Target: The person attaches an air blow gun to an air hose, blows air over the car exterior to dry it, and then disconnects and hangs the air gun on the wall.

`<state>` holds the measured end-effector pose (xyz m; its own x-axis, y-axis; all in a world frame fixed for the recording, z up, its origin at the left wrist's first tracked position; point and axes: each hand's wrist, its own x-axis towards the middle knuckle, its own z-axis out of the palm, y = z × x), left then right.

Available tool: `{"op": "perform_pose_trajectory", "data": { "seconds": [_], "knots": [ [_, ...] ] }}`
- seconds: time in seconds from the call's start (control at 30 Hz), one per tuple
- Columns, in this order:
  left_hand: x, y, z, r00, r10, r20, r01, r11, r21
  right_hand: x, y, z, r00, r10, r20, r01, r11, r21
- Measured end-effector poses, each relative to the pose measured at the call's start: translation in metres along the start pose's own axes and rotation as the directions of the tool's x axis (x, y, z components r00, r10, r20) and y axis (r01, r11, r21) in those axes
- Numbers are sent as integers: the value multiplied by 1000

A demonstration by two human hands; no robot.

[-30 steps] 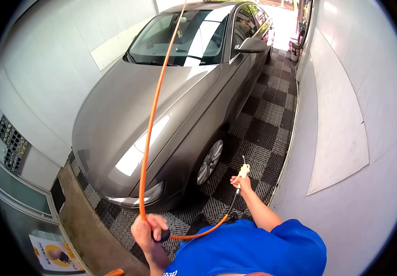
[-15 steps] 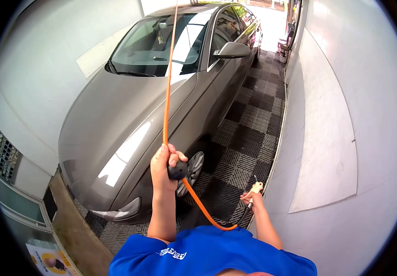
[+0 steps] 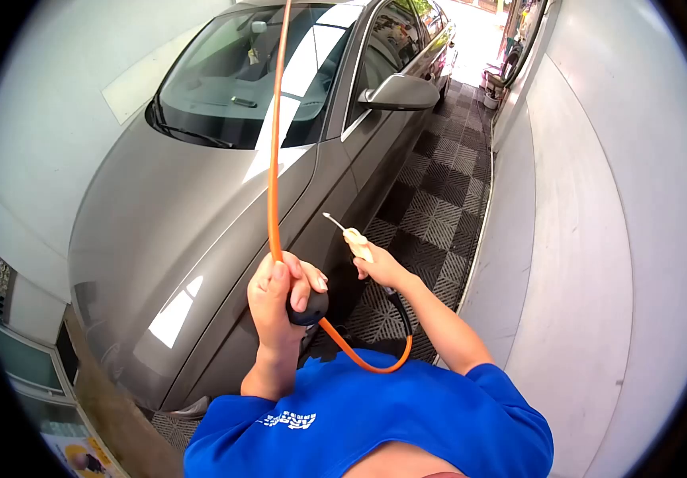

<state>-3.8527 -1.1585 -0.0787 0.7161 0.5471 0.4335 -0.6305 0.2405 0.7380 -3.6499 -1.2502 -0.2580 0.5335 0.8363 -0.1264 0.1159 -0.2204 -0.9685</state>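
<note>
My left hand [image 3: 286, 288] is closed round an orange hose [image 3: 275, 175], just above a black ball stopper [image 3: 310, 307] on it. From there the hose loops down in front of my chest and joins a black end piece [image 3: 401, 311] below my right hand [image 3: 380, 268]. That hand grips a pale yellow air blow gun [image 3: 358, 244], whose thin metal nozzle [image 3: 332, 219] points up and left towards the side of a grey car [image 3: 176, 191]. Nozzle and car look apart, though the exact distance is unclear. The trigger is mostly hidden by my fingers.
The car's side mirror [image 3: 401, 92] sticks out ahead over the dark tiled floor [image 3: 431, 211]. A white wall [image 3: 574, 191] runs close along my right side. Another pale wall [image 3: 64, 103] stands beyond the car at left. A pot [image 3: 491, 99] sits at the far end.
My right hand has swung up and left with the blow gun, from beside the wall to near the car. My left hand is slightly further left, and the car appears nearer.
</note>
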Motion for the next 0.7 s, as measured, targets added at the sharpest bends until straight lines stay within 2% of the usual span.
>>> {"op": "perform_pose_trajectory", "data": {
  "seconds": [0.03,0.1,0.17,0.23,0.3,0.37,0.43,0.5,0.57,0.6,0.63,0.67,0.7],
  "knots": [
    [14,-10,3,1000,-11,-9,11,1000,-2,21,-3,-13,1000,14,4,-14,1000,3],
    [41,-28,12,998,-63,-15,64,998,27,62,-7,-42,998,-58,-23,45,922,-385],
    [60,-37,22,997,-70,-37,72,995,66,101,-6,-75,994,-93,-57,62,915,-399],
    [81,-56,25,997,-3,-75,11,995,104,150,-1,-113,984,-137,-113,71,886,-459],
    [105,-81,28,984,88,-154,-58,980,192,202,-2,-157,978,-168,-121,78,840,-537],
    [118,-105,36,951,146,-274,-82,970,230,241,-3,-195,977,-161,-143,66,855,-514],
    [139,-134,60,929,153,-338,-75,970,232,273,-7,-232,959,-135,-249,-17,850,-527],
    [164,-160,92,930,149,-337,-55,960,273,284,-21,-260,939,-107,-327,-80,857,-509],
    [189,-177,107,957,148,-251,-58,940,335,281,-23,-268,982,-114,-153,20,859,-512],
    [201,-187,114,951,135,-278,-40,946,322,277,-13,-264,976,-218,-16,176,827,-534],
    [211,-195,121,944,120,-306,-21,952,306,267,-12,-260,968,-202,149,250,828,-502],
    [219,-202,126,941,100,-324,-9,963,269,262,6,-256,915,-240,323,371,814,-447],
    [226,-209,131,938,78,-338,2,973,230,255,14,-257,892,-148,428,359,807,-469]
  ]
}}
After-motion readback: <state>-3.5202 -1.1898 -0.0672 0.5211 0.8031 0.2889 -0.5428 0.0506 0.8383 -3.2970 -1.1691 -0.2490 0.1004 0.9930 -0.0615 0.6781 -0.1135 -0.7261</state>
